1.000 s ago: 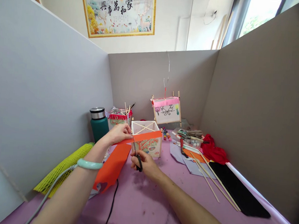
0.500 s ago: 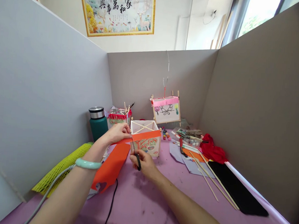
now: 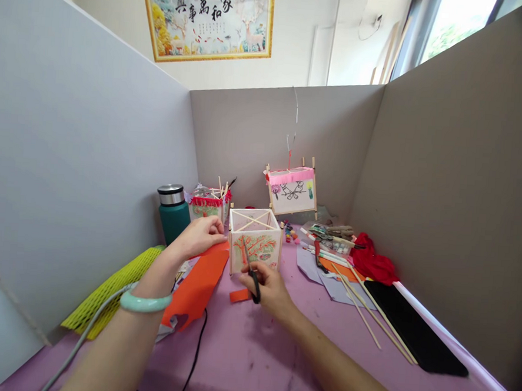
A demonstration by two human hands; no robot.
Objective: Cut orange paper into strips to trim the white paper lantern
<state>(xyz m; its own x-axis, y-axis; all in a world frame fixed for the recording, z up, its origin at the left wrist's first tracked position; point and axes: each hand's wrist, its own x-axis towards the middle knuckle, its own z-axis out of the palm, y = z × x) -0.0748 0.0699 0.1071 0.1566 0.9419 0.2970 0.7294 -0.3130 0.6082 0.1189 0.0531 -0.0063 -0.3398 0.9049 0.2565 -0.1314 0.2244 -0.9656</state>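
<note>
A square paper lantern frame (image 3: 256, 242) with a drawn tree and crossed sticks on top stands in the middle of the purple table. My right hand (image 3: 268, 287) is closed on black-handled scissors (image 3: 255, 282), their blades pointing up in front of the lantern's drawn side. My left hand (image 3: 203, 236), left of the lantern, pinches the end of an orange strip (image 3: 218, 245). Below it lies a large orange sheet (image 3: 200, 283) with cut-out edges. A short orange piece (image 3: 239, 295) rests on the table, partly behind my right hand.
A teal bottle (image 3: 173, 218) and a red-fringed container (image 3: 206, 207) stand back left, yellow netting (image 3: 114, 287) nearer. A pink-trimmed lantern (image 3: 291, 191) hangs behind. At right are thin sticks (image 3: 369, 308), red cloth (image 3: 374, 261) and a black slab (image 3: 416, 329).
The orange strip across the lantern's front top edge has come away, and a short orange piece now lies on the table. My right hand with the scissors has moved right; my left hand shifted slightly left.
</note>
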